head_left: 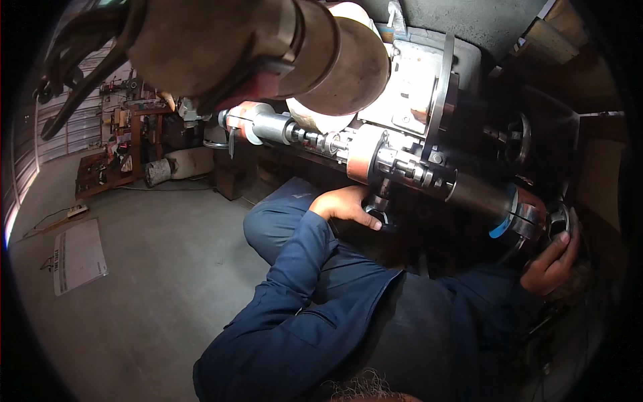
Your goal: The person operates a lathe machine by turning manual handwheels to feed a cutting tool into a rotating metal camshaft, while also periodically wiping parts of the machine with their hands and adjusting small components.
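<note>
The person leans in under a lathe-like machine [408,94], both arms in blue sleeves reaching up from the lower edge.

The left arm bends at the elbow and runs up and to the right. The left hand [347,206] lies knuckles up, fingers curled down over a dark knob [379,213] that hangs below the machine's shaft [402,167]. The fingertips touch the knob; the grip looks loose rather than clenched.

The right arm stretches far out to the right, mostly in shadow. The right hand [550,262] is turned palm toward the machine, fingers [564,242] spread and hooked around the rim of a metal ring [559,221] at the right end of the shaft, just beside a copper-coloured collar [529,211] with a blue mark. It grasps the ring by the edge.

The shaft runs aslant between the two hands, from upper left to lower right, above both of them. The knob sits near its middle, the ring at its low right end; the two hands are well apart.

A large drum [335,60] fills the top. To the left lie a concrete floor [154,268], a white board [79,258] and cluttered shelves [117,141].
</note>
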Motion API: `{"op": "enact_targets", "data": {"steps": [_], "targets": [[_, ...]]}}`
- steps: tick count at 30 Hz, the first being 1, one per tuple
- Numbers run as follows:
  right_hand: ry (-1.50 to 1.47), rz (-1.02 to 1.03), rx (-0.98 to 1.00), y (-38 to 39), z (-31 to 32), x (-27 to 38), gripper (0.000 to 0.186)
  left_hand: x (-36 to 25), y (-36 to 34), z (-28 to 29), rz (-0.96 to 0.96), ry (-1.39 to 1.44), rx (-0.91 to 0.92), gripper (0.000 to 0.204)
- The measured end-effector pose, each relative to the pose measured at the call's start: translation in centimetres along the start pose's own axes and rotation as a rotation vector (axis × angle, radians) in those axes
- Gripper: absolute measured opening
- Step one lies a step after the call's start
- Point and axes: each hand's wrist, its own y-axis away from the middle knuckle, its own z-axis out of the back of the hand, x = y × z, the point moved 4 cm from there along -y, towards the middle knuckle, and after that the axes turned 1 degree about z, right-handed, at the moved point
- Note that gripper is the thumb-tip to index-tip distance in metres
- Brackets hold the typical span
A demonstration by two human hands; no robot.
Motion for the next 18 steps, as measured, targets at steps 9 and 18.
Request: {"op": "enact_targets", "data": {"steps": [9,18], "targets": [[0.435,0.245,-0.432,3.2,-1.4,1.1,0.051,-0.5,0.3,0.1,0.034,-0.007,-0.014,0.080],[0.438,0.239,-0.527,4.6,-2.5,-0.3,0.051,-0.5,-0.1,0.1,0.017,-0.009,0.006,0.077]]}}
